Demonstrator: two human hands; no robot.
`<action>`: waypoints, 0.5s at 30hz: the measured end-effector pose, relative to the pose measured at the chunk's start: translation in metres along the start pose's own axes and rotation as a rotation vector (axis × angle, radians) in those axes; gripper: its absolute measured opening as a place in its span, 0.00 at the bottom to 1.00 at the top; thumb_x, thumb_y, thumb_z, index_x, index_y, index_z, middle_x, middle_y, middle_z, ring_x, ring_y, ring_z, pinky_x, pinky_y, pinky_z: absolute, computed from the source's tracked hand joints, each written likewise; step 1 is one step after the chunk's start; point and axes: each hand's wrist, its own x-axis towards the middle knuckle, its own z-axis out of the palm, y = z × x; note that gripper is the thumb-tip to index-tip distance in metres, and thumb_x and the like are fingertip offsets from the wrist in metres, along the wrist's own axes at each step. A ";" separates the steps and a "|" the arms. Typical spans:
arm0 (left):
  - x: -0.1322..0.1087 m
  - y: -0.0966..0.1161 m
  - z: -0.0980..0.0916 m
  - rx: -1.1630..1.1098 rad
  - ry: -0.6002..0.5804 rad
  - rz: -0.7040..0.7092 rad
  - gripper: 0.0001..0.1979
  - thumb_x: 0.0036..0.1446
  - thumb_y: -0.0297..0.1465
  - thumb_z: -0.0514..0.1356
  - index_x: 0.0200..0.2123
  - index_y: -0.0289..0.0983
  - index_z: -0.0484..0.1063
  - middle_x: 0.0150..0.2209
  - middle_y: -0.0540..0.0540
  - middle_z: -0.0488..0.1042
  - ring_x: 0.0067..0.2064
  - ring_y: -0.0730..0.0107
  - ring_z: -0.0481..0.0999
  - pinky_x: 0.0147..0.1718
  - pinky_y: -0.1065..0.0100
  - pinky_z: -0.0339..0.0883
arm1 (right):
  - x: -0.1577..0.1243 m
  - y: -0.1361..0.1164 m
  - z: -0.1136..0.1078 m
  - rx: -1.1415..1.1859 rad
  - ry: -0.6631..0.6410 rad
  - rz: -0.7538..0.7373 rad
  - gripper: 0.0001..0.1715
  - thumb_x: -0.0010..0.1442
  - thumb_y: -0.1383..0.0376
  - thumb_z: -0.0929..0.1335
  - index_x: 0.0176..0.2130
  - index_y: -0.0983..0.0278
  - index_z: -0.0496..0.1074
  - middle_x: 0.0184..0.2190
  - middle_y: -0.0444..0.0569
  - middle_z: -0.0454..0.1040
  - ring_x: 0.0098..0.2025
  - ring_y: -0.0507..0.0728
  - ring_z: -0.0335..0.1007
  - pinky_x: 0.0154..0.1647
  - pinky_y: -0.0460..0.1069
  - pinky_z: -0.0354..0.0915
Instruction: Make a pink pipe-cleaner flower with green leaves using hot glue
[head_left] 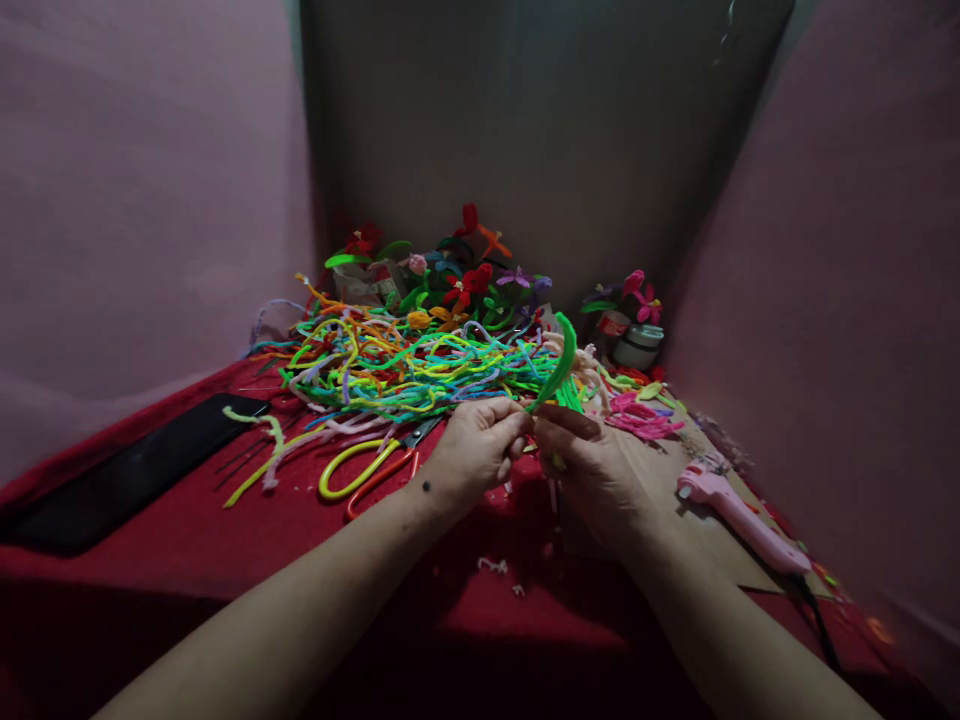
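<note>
My left hand (487, 440) and my right hand (581, 460) meet above the red cloth, their fingers pinched together. Between them stands a bright green pipe-cleaner leaf (561, 362), its lower end in both sets of fingertips and its tip curving up. Something small and yellowish shows under my right fingers, too little to name. Beside my left wrist lie scissors (358, 470) with one yellow and one orange-red handle. Just beyond the hands spreads a tangled heap of pipe cleaners (405, 360) in green, yellow, blue, orange and other colours.
A black phone-like slab (135, 465) lies at left. On the right, a pink glue gun (742, 515) with a black cord rests on cardboard (660, 520). Pipe-cleaner flowers (469, 285) stand at the back, near a small jar (637, 346). Pink walls flank the red cloth (300, 540).
</note>
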 end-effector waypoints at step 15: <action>0.002 -0.002 -0.008 -0.411 -0.241 -0.184 0.06 0.54 0.30 0.55 0.27 0.35 0.62 0.16 0.59 0.58 0.11 0.88 0.45 0.09 0.82 0.45 | 0.005 0.004 -0.008 0.040 0.003 0.048 0.07 0.47 0.65 0.70 0.31 0.62 0.73 0.22 0.40 0.67 0.20 0.47 0.54 0.20 0.43 0.49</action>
